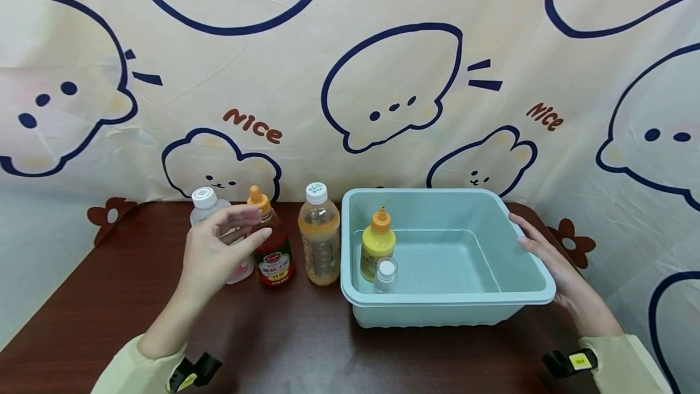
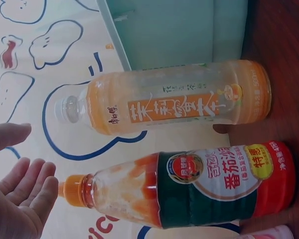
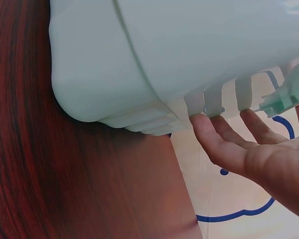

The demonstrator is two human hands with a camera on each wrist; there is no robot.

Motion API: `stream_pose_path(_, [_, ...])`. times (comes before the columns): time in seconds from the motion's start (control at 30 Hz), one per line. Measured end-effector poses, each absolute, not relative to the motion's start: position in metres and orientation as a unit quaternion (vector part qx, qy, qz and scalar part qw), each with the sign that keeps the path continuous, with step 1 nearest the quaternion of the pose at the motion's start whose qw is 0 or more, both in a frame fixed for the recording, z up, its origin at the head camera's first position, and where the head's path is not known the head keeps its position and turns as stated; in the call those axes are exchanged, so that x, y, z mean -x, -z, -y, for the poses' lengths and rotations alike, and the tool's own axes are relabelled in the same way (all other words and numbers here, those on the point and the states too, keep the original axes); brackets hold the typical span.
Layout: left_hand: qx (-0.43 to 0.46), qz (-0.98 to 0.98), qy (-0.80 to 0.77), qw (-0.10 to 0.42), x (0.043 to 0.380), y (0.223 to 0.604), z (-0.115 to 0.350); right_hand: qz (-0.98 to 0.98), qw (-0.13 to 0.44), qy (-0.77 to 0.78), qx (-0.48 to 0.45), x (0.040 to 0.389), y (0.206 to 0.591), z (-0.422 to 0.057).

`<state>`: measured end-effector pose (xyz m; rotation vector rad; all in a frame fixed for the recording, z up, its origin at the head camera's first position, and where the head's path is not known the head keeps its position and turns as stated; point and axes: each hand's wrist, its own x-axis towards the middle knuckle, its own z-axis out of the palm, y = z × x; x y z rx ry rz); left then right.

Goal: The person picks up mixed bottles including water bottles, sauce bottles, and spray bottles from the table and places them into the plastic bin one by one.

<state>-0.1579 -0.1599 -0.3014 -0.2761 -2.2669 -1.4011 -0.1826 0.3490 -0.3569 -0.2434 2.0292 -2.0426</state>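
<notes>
My left hand (image 1: 216,248) is held up with its fingers bent loosely and the thumb apart. In the head view it overlaps a red ketchup bottle (image 1: 274,260) with an orange nozzle cap. The left wrist view puts the fingertips close beside the cap of that ketchup bottle (image 2: 214,186), with nothing between fingers and thumb. Over at the right, my right hand (image 1: 555,266) holds the rim of a light blue-green plastic basin (image 1: 448,298). Its fingertips (image 3: 199,119) touch the basin's outer wall (image 3: 104,59), under the rim.
A clear white-capped bottle (image 1: 205,199) stands partly hidden behind the left hand. Between ketchup and basin stands a jasmine tea bottle (image 1: 319,236). Inside the basin, at its left end, are a yellow squeeze bottle (image 1: 377,245) and a small clear white-capped bottle (image 1: 385,275).
</notes>
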Motion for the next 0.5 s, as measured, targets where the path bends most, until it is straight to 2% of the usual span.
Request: stream_pose_path(0.5, [0.079, 0.832, 0.492, 0.245, 0.1554, 0.3034, 0.1672, -0.703, 0.122, 0.696, 0.081, 0.1823, 0.3577, -0.3494])
